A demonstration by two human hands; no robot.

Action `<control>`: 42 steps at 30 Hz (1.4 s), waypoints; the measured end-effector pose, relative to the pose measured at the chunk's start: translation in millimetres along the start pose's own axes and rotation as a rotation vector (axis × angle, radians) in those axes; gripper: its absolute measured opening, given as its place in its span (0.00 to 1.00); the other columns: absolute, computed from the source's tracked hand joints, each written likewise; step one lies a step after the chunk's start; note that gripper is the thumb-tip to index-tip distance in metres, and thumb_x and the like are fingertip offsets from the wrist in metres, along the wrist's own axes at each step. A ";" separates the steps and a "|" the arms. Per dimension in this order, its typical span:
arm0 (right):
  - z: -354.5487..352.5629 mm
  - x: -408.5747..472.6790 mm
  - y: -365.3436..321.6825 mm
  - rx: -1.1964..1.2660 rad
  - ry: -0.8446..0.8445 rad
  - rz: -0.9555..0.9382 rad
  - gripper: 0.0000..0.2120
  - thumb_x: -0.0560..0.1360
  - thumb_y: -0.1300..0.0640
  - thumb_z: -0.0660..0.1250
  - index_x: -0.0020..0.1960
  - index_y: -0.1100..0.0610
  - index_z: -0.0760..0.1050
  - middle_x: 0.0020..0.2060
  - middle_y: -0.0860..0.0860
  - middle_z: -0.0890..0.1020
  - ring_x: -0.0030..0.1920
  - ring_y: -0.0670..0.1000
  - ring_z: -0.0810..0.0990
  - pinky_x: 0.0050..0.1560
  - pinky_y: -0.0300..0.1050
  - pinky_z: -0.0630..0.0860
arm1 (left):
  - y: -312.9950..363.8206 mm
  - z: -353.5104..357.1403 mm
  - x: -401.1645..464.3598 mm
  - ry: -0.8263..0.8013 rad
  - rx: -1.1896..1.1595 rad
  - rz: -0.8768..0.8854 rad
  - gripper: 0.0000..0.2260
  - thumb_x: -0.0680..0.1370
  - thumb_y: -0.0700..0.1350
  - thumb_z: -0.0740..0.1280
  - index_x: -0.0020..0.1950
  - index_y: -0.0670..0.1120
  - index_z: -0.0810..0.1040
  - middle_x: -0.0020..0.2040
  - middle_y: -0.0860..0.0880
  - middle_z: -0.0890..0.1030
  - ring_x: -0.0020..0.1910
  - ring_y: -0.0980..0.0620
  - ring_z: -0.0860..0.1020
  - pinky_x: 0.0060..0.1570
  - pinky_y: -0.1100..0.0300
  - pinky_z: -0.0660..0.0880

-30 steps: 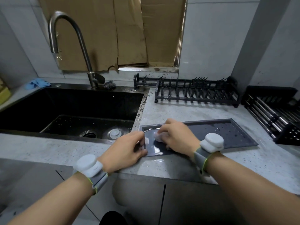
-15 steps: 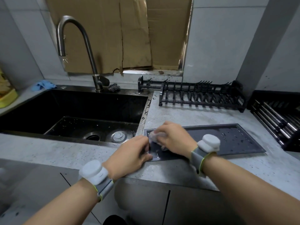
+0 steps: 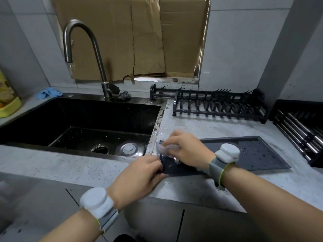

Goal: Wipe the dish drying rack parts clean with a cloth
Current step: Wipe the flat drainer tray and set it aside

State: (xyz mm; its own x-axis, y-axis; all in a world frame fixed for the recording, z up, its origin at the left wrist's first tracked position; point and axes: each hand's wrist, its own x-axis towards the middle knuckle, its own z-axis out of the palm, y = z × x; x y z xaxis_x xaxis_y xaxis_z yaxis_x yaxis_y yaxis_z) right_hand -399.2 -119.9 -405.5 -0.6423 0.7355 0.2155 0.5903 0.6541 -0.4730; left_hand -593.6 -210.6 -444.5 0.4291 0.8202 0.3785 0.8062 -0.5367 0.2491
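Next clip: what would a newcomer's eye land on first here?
Both hands at the near counter edge: the right hand presses a pale cloth on the dark drip tray's left end, while the left hand holds that end. Behind stands the black dish rack; left, the deep black sink.

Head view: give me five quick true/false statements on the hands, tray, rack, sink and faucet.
1. The right hand holds a pale cloth on the drip tray. True.
2. The left hand rests on the faucet. False: it holds the tray's near left corner.
3. The black dish rack stands behind the tray, against the wall. True.
4. The tray lies inside the sink. False: it lies on the counter, right of the sink.
5. Plates fill the dish rack. False: its slots are empty.
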 end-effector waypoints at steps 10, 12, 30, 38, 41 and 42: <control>29.3 39.4 11.0 -0.329 -0.044 -0.112 0.12 0.81 0.55 0.62 0.58 0.51 0.82 0.50 0.53 0.73 0.51 0.56 0.74 0.47 0.49 0.71 | 2.6 1.4 1.0 -0.007 0.104 0.024 0.08 0.75 0.54 0.67 0.40 0.50 0.78 0.40 0.55 0.77 0.41 0.53 0.75 0.39 0.59 0.72; 30.1 48.8 7.9 -0.347 -0.039 -0.015 0.12 0.81 0.55 0.59 0.54 0.56 0.81 0.50 0.55 0.73 0.51 0.59 0.75 0.46 0.49 0.71 | 2.9 -1.0 -0.9 -0.017 0.081 0.005 0.07 0.75 0.53 0.69 0.42 0.50 0.79 0.42 0.55 0.78 0.42 0.54 0.75 0.41 0.58 0.73; 13.0 39.5 16.5 -0.283 0.185 0.143 0.09 0.79 0.54 0.61 0.59 0.50 0.74 0.51 0.54 0.77 0.53 0.58 0.75 0.52 0.51 0.74 | 5.0 -4.9 7.7 -0.021 0.085 -0.013 0.08 0.71 0.51 0.74 0.39 0.49 0.77 0.39 0.54 0.77 0.40 0.52 0.76 0.38 0.60 0.71; 26.9 30.1 25.3 -0.579 0.133 -0.083 0.09 0.71 0.58 0.70 0.50 0.49 0.81 0.48 0.51 0.74 0.48 0.55 0.71 0.40 0.48 0.69 | 8.6 -6.0 11.5 -0.023 0.125 -0.017 0.09 0.69 0.52 0.75 0.37 0.50 0.78 0.37 0.55 0.77 0.38 0.53 0.76 0.36 0.63 0.65; 9.7 20.3 39.8 -0.599 0.073 -0.070 0.09 0.73 0.61 0.67 0.51 0.51 0.80 0.50 0.52 0.74 0.49 0.56 0.72 0.39 0.46 0.66 | 9.1 -8.1 12.2 -0.032 0.111 -0.022 0.08 0.72 0.51 0.74 0.39 0.49 0.79 0.39 0.54 0.78 0.41 0.52 0.76 0.38 0.62 0.65; 4.8 15.1 45.4 -0.585 0.066 -0.038 0.09 0.75 0.60 0.66 0.53 0.50 0.80 0.51 0.51 0.74 0.51 0.56 0.71 0.40 0.46 0.64 | 9.8 -8.2 11.9 -0.034 0.107 -0.025 0.08 0.72 0.51 0.74 0.39 0.48 0.79 0.39 0.54 0.78 0.41 0.52 0.76 0.39 0.62 0.65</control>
State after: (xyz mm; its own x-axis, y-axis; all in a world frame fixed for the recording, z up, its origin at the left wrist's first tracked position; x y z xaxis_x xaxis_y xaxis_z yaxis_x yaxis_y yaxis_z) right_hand -384.5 -79.9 -427.8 -0.6479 0.7065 0.2847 0.7508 0.6554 0.0823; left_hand -584.0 -207.8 -430.2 0.4206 0.8402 0.3424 0.8549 -0.4933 0.1604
